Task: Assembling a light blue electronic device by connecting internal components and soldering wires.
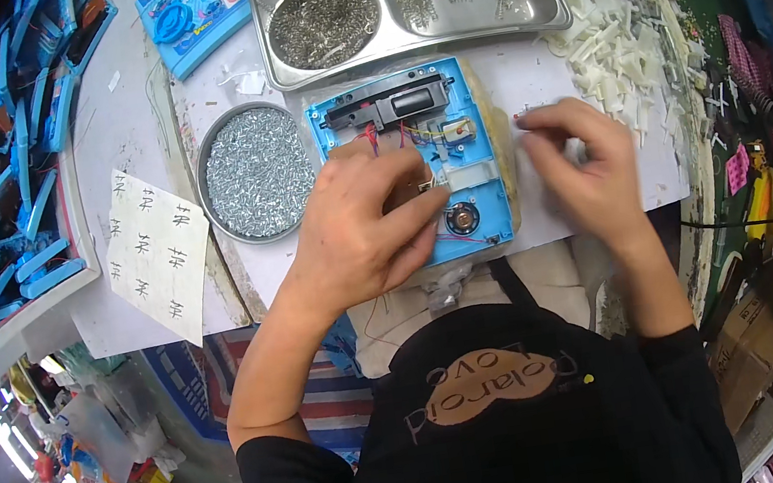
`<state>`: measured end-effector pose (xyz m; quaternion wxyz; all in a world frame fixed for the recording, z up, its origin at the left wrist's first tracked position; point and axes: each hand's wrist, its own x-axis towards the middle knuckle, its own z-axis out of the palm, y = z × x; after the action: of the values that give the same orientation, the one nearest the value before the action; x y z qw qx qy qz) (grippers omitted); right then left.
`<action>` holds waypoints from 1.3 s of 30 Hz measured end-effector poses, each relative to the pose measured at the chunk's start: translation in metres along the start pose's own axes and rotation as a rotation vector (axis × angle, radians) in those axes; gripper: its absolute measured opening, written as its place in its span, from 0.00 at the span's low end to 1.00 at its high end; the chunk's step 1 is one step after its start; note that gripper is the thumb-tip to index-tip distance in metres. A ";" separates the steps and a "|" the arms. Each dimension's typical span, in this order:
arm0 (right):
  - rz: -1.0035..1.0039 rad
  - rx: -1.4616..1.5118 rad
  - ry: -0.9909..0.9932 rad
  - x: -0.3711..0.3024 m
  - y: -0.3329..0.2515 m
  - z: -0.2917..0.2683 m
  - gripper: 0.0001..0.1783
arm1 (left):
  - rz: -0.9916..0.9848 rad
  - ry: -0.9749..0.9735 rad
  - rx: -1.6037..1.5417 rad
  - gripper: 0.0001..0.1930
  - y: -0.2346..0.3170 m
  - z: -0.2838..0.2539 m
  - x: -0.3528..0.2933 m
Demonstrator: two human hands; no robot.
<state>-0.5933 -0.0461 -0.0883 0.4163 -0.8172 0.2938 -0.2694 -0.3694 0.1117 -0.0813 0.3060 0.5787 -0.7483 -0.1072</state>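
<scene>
A light blue plastic toy housing (pixel 497 196) lies with its inside up in front of me. In it sit a black compartment part (pixel 416 101), thin coloured wires, a small motor-like part (pixel 458 131), a whitish strip (pixel 471 175) and a round speaker (pixel 462 218). My left hand (pixel 368 214) rests over the left and middle of the housing, fingers curled and fingertips closed at its centre. What they grip is hidden. Right of the housing, slightly blurred, my right hand (pixel 587 159) is raised with thumb and forefinger drawn near each other. Anything between them is too small to name.
A round tray of small screws (pixel 258 171) stands left of the housing. Behind is a metal compartment tray (pixel 419 51) of springs. White plastic pieces (pixel 620 41) are heaped at right. A blue toy (pixel 197 16), a paper sheet (pixel 155 244) and a bin of blue housings (pixel 23 184) are leftward.
</scene>
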 end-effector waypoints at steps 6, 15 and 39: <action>-0.108 -0.432 -0.088 0.033 -0.025 0.027 0.13 | -0.066 0.246 0.035 0.19 0.002 0.004 -0.003; -0.027 -0.478 -0.172 0.035 -0.030 0.026 0.12 | -0.130 0.166 0.249 0.18 0.009 0.017 0.018; 0.074 -0.351 -0.283 0.043 -0.022 0.019 0.11 | -0.094 0.110 0.255 0.21 0.010 0.020 0.022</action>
<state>-0.5457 -0.0556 -0.0709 0.3144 -0.8954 0.3046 -0.0816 -0.3922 0.0910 -0.0842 0.2652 0.6523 -0.7101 0.0065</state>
